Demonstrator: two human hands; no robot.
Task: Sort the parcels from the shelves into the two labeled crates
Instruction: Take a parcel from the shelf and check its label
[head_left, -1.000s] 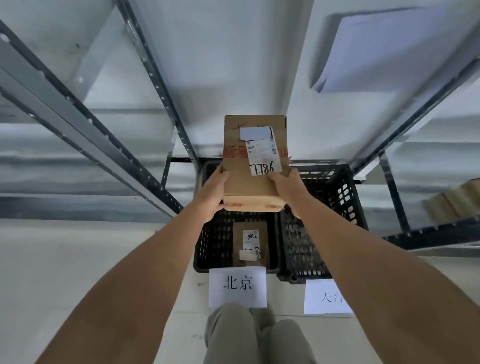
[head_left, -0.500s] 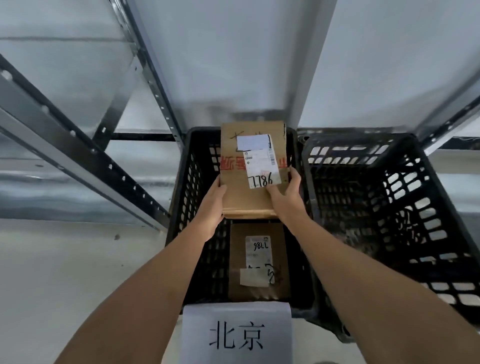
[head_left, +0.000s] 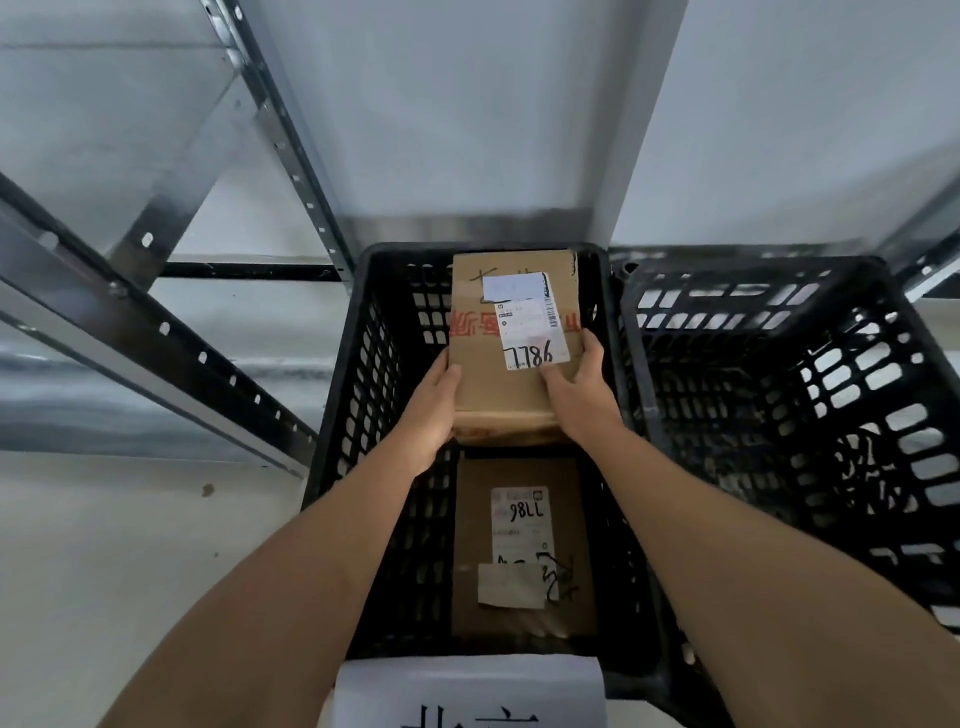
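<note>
A brown cardboard parcel (head_left: 485, 374) with a white shipping label marked 7786 is held flat over the far half of the left black crate (head_left: 337, 415). My left hand (head_left: 428, 415) grips its left near edge and my right hand (head_left: 576, 392) grips its right near edge, thumbs on top. A second brown parcel (head_left: 519, 613) with a white label lies on the bottom of the same crate, nearer to me. A white paper sign (head_left: 467, 691) hangs on that crate's front. The right black crate (head_left: 779, 322) stands beside it; no parcel shows inside.
Grey metal shelf uprights (head_left: 291, 156) and a slanted beam (head_left: 156, 343) rise at the left and behind the crates. A shelf panel (head_left: 467, 104) spans the top. Pale floor (head_left: 104, 545) lies left of the crates.
The view has dropped and closed in on the crates. Both hands have lowered the parcel from above the crates to inside the left crate's rim.
</note>
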